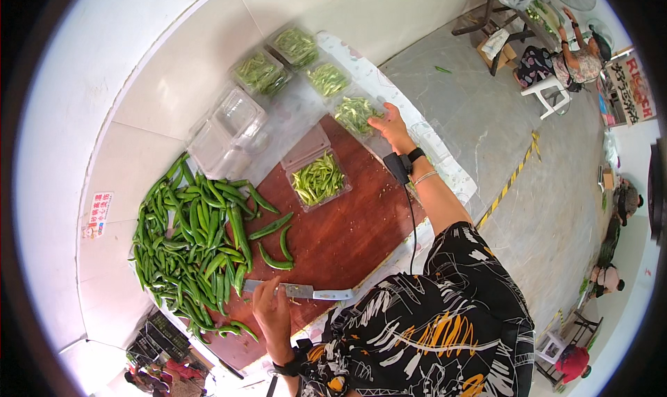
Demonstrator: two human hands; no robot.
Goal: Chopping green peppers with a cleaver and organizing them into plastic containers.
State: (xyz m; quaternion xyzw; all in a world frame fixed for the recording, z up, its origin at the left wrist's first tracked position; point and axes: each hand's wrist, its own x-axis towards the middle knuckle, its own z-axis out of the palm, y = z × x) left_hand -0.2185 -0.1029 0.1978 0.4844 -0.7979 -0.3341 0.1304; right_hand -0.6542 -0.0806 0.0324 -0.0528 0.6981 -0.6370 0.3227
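My right hand (392,128) is at the edge of a clear plastic box of sliced green peppers (355,114), its thumb over the near side and its fingers along the outer side. Close to my body, my left hand (273,313) hovers with loosely bent fingers over the blade of a kitchen knife (332,294); contact is unclear. The knife lies flat on a reddish-brown board (359,214). Mid-board stands an open clear box full of sliced green peppers (319,180), its lid (307,145) folded back. A large heap of whole green peppers (193,240) covers the left side.
Several filled boxes (259,73) stand at the far end on a patterned tablecloth (359,58). Empty clear clamshell boxes (229,128) are stacked by the tiled wall (172,105). A co-worker (573,66) sits on a white stool (547,92) at upper right. Black crates (159,337) stand lower left.
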